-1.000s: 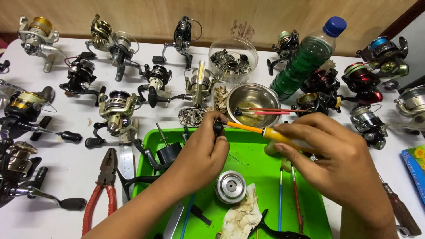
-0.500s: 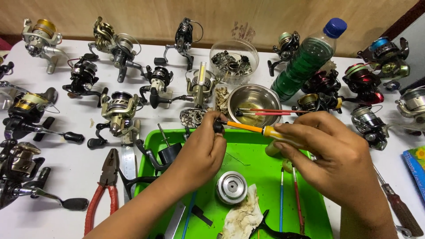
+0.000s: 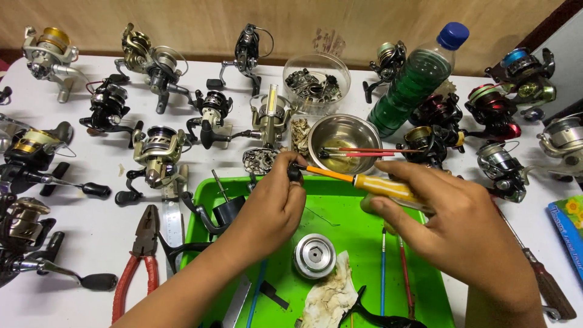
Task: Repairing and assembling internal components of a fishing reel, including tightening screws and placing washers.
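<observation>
My left hand (image 3: 273,209) pinches a small dark reel part (image 3: 295,172) above the far edge of the green tray (image 3: 340,194). My right hand (image 3: 452,234) grips a yellow-handled screwdriver (image 3: 382,186); its orange shaft runs left and the tip meets the small part. Below the hands, a silver spool (image 3: 314,256) lies in the tray beside a stained rag (image 3: 331,297). A black reel body (image 3: 226,212) rests at the tray's left edge.
Many fishing reels (image 3: 159,155) cover the white table around the tray. A steel bowl (image 3: 344,135) with thin brushes, a clear tub of parts (image 3: 316,82) and a green bottle (image 3: 413,82) stand behind. Red-handled pliers (image 3: 138,261) lie left; another screwdriver (image 3: 546,285) lies right.
Both hands hold nearly the same pose; the screwdriver stays on the small part. The view has shifted only slightly.
</observation>
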